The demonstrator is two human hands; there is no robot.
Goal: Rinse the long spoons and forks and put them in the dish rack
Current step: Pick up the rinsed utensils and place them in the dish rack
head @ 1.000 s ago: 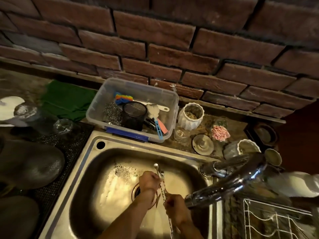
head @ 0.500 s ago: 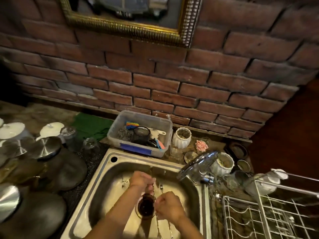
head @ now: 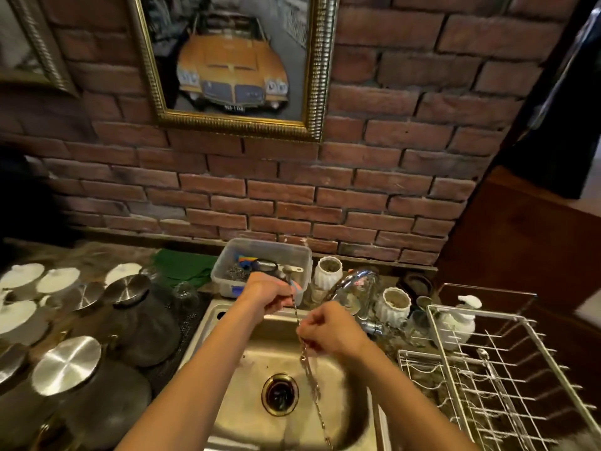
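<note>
Over the steel sink, both hands hold a bundle of long thin metal spoons and forks that slants from upper left to lower right. My left hand grips the upper end near the sink's back rim. My right hand pinches the bundle lower down, just left of the tap. The lower ends hang above the sink floor, right of the drain. A white wire dish rack stands to the right of the sink.
A clear plastic tub of scrubbers sits behind the sink, with white ribbed pots beside the tap. Upturned dark pots and steel lids crowd the left counter. A framed car picture hangs on the brick wall.
Both hands have lifted the cutlery bundle up out of the sink basin, toward the back rim. The camera has tilted upward, so the wall picture and more of the dish rack show.
</note>
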